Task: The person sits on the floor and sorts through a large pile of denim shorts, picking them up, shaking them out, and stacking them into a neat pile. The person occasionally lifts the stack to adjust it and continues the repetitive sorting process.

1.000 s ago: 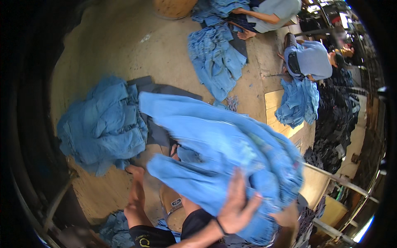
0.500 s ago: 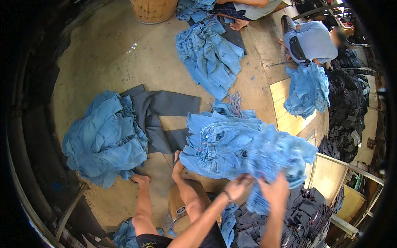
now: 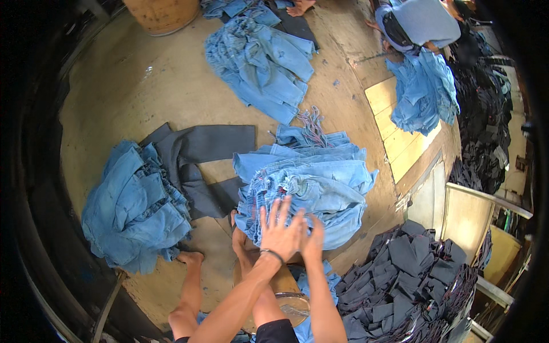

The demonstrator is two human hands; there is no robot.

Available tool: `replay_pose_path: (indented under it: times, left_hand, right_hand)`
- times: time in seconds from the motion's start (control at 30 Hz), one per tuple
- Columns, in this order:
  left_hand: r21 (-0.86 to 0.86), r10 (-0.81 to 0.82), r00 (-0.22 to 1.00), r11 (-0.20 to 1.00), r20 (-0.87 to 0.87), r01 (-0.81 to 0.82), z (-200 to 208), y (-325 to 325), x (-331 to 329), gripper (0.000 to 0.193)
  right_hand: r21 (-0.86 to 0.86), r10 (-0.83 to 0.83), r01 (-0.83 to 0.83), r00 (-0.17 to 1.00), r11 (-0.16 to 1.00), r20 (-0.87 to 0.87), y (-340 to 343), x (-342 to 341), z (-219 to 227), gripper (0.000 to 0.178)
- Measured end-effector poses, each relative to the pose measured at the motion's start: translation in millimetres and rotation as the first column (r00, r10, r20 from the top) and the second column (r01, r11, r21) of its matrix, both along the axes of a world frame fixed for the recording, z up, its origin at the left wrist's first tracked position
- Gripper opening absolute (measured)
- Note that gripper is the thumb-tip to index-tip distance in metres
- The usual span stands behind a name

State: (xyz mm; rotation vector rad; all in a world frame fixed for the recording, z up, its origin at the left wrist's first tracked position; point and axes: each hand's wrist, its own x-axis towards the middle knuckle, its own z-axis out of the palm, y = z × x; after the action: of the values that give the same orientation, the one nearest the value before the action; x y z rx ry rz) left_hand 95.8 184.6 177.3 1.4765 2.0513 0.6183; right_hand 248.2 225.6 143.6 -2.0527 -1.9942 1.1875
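My left hand is spread flat over the near edge of a stack of light blue denim garments with gathered elastic waists. Close beside it is my right hand, blurred by motion, its fingers stretched out and partly overlapped by the left. Neither hand grips anything. Whether the palms press on the denim or hover just above it cannot be made out. Loose drawstring-like cords trail at the stack's far edge.
Another blue denim heap lies left, beside dark grey cloth. More denim lies ahead. Cut dark pieces are piled at my right. A person crouches far right near a denim pile. A wooden drum stands far left.
The denim garment that was blurred in my hands now lies on the stack. Both hands have moved left and let go of it. The view has shifted slightly.
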Motion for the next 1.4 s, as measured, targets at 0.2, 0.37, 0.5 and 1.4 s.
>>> replay_pose_path:
  times: [0.2,0.37,0.5,1.4]
  left_hand:
    - [-0.364,-0.225,0.965,0.917,-0.133,0.163,-74,36,1,0.106]
    - [-0.309,-0.13,0.991,0.941,0.035,0.134,-132,35,4,0.105]
    - [-0.3,-0.124,0.992,0.946,0.011,0.122,-132,34,7,0.102]
    - [-0.286,0.837,-0.542,-0.503,0.073,-0.816,-147,-568,-412,0.08]
  right_hand:
    - [0.067,-0.256,0.256,0.836,0.964,0.486,65,101,-74,0.089]
    - [-0.004,-0.357,0.413,0.791,0.911,0.497,77,126,-172,0.09]
    - [0.021,-0.138,0.15,0.835,0.988,0.533,87,142,-166,0.097]
    - [-0.278,0.816,-0.91,0.403,0.308,-0.414,-419,-563,-104,0.064]
